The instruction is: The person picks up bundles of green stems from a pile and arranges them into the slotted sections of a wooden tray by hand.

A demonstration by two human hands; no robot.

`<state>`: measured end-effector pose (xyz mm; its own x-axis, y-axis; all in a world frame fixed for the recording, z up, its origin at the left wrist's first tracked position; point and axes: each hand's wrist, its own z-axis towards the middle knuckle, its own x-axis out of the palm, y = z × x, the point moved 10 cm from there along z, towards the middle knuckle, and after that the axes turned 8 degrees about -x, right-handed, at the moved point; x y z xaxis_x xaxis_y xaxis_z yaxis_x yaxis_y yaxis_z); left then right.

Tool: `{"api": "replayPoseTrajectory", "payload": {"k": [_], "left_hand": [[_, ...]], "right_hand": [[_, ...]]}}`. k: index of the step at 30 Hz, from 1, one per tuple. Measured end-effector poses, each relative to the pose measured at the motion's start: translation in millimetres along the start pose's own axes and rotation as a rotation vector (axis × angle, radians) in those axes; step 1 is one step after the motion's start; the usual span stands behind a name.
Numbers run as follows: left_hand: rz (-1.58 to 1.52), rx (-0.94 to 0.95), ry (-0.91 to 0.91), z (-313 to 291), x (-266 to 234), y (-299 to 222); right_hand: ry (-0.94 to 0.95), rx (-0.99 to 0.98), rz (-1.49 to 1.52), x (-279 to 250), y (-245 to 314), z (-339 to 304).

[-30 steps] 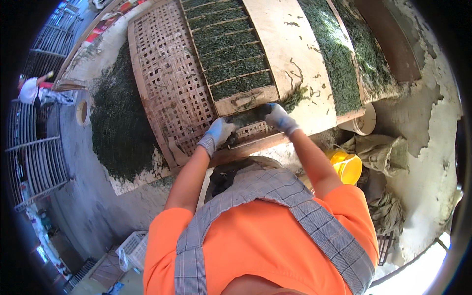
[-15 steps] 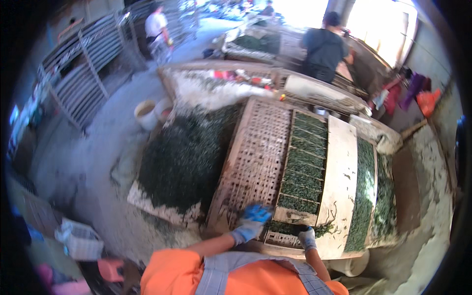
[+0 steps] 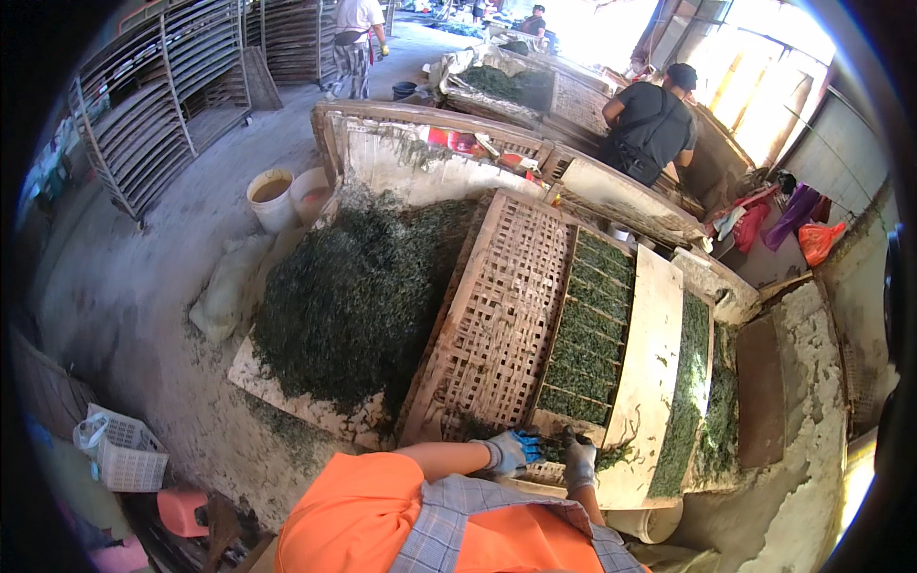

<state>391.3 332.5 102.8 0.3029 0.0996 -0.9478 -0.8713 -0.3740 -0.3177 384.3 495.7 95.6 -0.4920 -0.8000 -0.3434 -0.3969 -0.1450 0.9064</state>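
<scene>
Wearing a grey glove with blue fingers, my left hand (image 3: 512, 449) is at the near end of the frame, its fingers curled against a clump of dark green leafy matter (image 3: 552, 447). Close on its right is my right hand (image 3: 579, 462), gloved, with dark fingertips pointing away from me; its grip is hard to make out. Beyond both hands lies a slatted wooden frame (image 3: 591, 323) packed with the same greens. To its left slopes a woven lattice board (image 3: 503, 310), with a few green scraps near my left hand.
A large heap of dark greens (image 3: 334, 296) lies left of the lattice. A pale board (image 3: 643, 334) and another strip of greens (image 3: 686, 401) are on the right. Buckets (image 3: 271, 199), a plastic basket (image 3: 131, 456) and slatted racks (image 3: 158, 105) stand leftward. A co-worker (image 3: 650, 124) works beyond.
My left hand has come off the lattice, rightward and nearer to me, to the greens beside my right hand. My right hand has shifted slightly left. The whole view has shifted.
</scene>
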Motion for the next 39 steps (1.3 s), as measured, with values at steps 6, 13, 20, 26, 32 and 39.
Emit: {"api": "replayPoseTrajectory", "payload": {"k": [6,13,20,26,32,39], "left_hand": [[-0.006,0.034,0.007,6,9,-2],[0.005,-0.082,0.463,-4,-23,-13],[0.08,0.021,-0.071,2,-13,0],[0.105,-0.038,0.045,-2,-23,-11],[0.102,-0.013,-0.007,-1,-8,-8],[0.004,-0.163,0.07,5,-36,-26]], "right_hand": [[-0.046,0.06,-0.028,-1,-2,1],[0.204,-0.75,-1.099,15,-40,25],[0.258,0.196,0.543,47,-56,26],[0.379,0.196,0.709,61,-1,-25],[0.525,0.138,0.409,65,11,-43],[0.232,-0.323,-0.04,16,-5,-3]]}}
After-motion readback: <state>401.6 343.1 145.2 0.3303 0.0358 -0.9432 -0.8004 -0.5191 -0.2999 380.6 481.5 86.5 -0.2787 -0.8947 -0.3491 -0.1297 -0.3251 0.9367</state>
